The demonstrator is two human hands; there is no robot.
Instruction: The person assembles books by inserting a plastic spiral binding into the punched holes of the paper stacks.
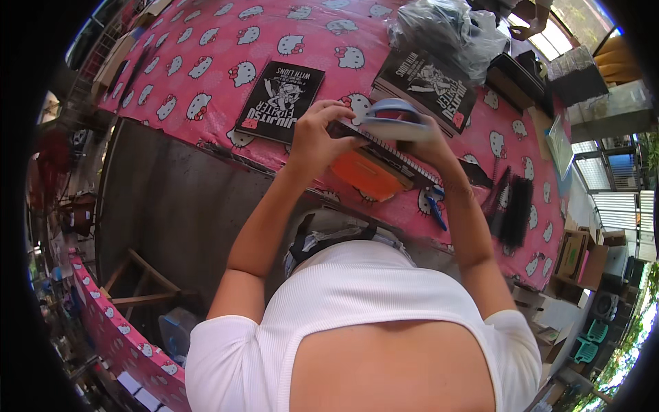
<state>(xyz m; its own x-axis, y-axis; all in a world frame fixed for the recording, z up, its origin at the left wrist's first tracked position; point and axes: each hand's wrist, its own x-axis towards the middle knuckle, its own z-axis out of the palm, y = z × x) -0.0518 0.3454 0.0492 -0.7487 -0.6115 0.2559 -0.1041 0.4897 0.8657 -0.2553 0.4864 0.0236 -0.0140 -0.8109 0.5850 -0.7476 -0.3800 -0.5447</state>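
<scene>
My left hand [319, 134] is closed on one end of a black spiral-bound notebook [410, 169], which is tilted up on edge near the table's front. My right hand [427, 143] grips a rounded blue-and-grey object [395, 127] over the notebook's coil side; it looks ring-shaped, but blur hides its exact kind. Under the notebook, on the side toward me, an orange flat piece [367, 175] shows. Blue-handled pliers [436, 208] lie to the right, below my right wrist. Behind my left hand lies a black book [281, 103] with a white cover drawing.
A stack of similar black books [425, 93] is beyond my right hand, with a clear plastic bag [449, 34] behind it. Black binding coils [515, 209] lie at the right. Another person's hand [527, 31] is at the far right. A pink patterned cloth [206, 69] covers the table.
</scene>
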